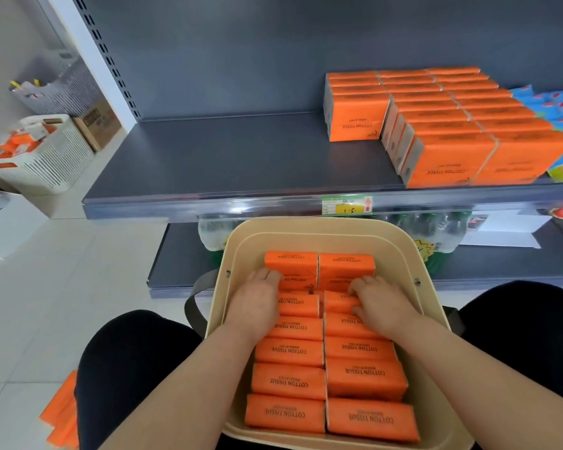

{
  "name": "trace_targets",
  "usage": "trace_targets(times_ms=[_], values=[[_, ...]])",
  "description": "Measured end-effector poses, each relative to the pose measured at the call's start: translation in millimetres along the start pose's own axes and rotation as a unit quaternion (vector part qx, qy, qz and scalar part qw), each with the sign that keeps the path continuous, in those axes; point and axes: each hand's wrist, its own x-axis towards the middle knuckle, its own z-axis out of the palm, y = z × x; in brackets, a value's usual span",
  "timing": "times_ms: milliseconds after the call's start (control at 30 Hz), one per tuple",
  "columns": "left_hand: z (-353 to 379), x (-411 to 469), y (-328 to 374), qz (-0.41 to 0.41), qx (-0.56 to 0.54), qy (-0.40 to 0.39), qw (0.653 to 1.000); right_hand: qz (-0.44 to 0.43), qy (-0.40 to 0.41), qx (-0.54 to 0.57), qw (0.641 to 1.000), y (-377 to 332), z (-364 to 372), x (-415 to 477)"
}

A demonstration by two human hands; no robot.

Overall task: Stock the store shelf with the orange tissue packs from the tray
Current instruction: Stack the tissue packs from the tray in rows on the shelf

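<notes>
Shelving of grey metal (241, 151) lies unfilled at the left. Below it, a beige plastic tray (306, 223) holds two nearly full columns of orange tissue packs (288, 381) printed "COTTON TISSUE". The left hand (257, 303) lies over the left column, its hold unclear. The right hand (382, 302) pinches one right-column pack between fingers and thumb. Stocked rows (449, 157) stand at the right, so much stocking remains.

Packs (330, 352) in tray (309, 230), below shelf (241, 151)
</notes>
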Motion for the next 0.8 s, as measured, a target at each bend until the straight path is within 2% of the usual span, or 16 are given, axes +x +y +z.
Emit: trace_targets(times_ms=[100,300,400,700,800], values=[[-0.2,-1.4,-0.3,0.002,-0.006,-0.001,1.000,-0.005,0.016,0.013,1.000,-5.2,-5.1,-7.2],[-1.2,-4.1,0.3,0.003,-0.008,-0.051,0.999,-0.045,0.172,-0.046,0.983,-17.3,-25.1,-32.7],[1.0,-4.5,-0.2,0.007,0.009,-0.092,0.996,-0.063,0.226,-0.034,0.971,-13.4,-27.1,-49.8],[8.4,-2.9,-3.2,-0.004,0.018,-0.108,0.994,-0.044,0.179,0.007,0.983,-13.2,-16.2,-55.6],[8.9,-2.8,-2.3,-0.013,0.008,-0.119,0.993,-0.052,0.195,0.009,0.979,-11.9,-13.1,-56.3]])
